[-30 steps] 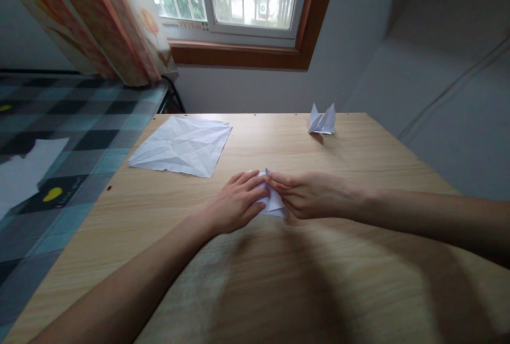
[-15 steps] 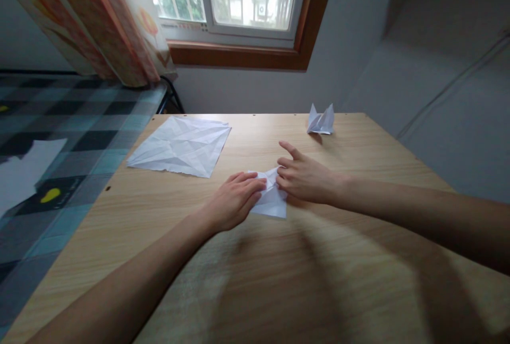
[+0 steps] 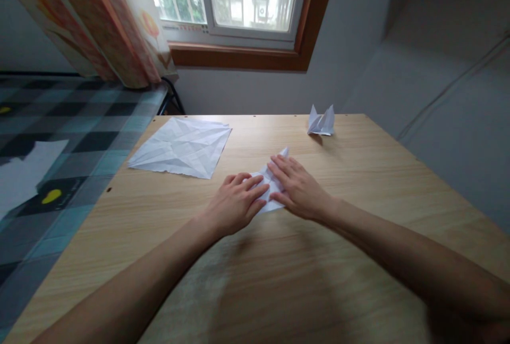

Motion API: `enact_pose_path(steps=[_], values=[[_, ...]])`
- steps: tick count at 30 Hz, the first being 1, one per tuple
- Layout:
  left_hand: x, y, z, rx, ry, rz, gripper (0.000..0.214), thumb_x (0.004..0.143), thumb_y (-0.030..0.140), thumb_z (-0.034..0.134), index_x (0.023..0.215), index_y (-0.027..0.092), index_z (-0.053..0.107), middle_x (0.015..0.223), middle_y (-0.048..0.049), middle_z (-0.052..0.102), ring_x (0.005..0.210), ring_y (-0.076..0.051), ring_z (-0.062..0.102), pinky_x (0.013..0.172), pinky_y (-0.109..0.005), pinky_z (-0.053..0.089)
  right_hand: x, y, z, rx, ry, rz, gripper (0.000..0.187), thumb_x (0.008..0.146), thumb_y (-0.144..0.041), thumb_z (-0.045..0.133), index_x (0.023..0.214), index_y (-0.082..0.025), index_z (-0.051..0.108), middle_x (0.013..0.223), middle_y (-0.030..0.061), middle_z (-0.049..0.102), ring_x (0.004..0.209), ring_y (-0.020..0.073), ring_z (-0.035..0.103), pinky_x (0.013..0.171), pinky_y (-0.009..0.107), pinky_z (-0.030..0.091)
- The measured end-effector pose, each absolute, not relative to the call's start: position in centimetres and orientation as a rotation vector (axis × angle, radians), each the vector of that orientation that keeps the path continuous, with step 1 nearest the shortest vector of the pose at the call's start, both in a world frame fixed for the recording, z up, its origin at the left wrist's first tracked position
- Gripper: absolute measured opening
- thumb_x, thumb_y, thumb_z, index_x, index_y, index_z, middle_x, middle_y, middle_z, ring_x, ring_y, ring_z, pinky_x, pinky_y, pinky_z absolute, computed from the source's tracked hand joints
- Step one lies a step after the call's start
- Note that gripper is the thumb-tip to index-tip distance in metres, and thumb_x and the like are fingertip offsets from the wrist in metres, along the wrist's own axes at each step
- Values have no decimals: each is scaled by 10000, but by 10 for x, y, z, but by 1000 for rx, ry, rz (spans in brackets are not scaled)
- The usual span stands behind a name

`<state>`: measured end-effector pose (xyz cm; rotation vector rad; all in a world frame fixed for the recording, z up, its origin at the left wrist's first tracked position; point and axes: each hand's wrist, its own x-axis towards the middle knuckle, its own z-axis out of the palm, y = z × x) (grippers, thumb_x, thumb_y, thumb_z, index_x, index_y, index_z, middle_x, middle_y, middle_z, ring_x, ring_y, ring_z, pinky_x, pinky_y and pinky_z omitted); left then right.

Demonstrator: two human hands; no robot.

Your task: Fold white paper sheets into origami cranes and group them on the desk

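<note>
A small folded sheet of white paper [image 3: 274, 186] lies on the wooden table, partly covered by both hands. My left hand [image 3: 238, 201] rests on its left part, palm down with the fingers stretched out. From the right, my right hand [image 3: 297, 187] lies flat across the paper, fingers extended and thumb apart, pressing on it. One pointed corner of the paper sticks up past the right fingertips. How the folds run under the hands is hidden.
A larger creased white sheet [image 3: 181, 147] lies at the table's back left. A folded paper figure with two points [image 3: 321, 120] stands at the back right. Beside the table, a checkered cloth [image 3: 99, 120] bears white paper pieces [image 3: 19, 176]. The wooden table [image 3: 378, 174] reaches toward the wall.
My right hand has gone from curled fingers at the paper's right edge to lying flat on it. The paper's right side is now folded to a point. My left hand has barely moved.
</note>
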<state>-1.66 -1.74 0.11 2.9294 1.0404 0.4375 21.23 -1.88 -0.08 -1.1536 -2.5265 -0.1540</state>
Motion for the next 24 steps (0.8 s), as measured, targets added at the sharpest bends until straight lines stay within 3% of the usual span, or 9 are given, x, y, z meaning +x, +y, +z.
enact_pose_path(steps=[4,8,15,20,24], values=[[-16,-20,4,2928,1055,370,392,999,404,403,1327,257,557,1412,-64,558,1150,-297,524,961,-477,409,205,-15,-11,-1238,-2715,161,774,987,-615,281,1513,-48,307,1583,225,292,1489,315,255,1192,523,237],[-19,-18,2,2898,1047,278,409,958,380,458,1342,273,552,1449,-76,520,1273,-333,468,1040,-527,361,211,1,-6,-1331,-2788,400,842,963,-683,206,1560,-89,194,1628,176,153,1525,285,126,1223,517,125],[-21,-16,1,2834,1021,176,467,963,406,452,1414,291,487,1558,-72,401,1433,-338,339,1144,-580,253,232,28,-10,-1513,-2736,331,748,981,-591,299,1575,-158,161,1639,120,139,1525,290,129,1217,549,110],[-21,-16,1,2815,1021,194,478,956,431,469,1409,281,496,1543,-72,427,1421,-341,360,1146,-586,257,236,43,-18,-1703,-2560,188,648,1002,-494,304,1558,-168,240,1631,109,204,1511,305,188,1201,584,143],[-20,-16,1,2803,1057,234,474,947,451,489,1382,267,514,1514,-70,466,1394,-338,397,1135,-567,288,239,42,-22,-1784,-2276,58,538,1003,-398,349,1427,-92,472,1539,186,405,1438,319,355,1177,548,236]])
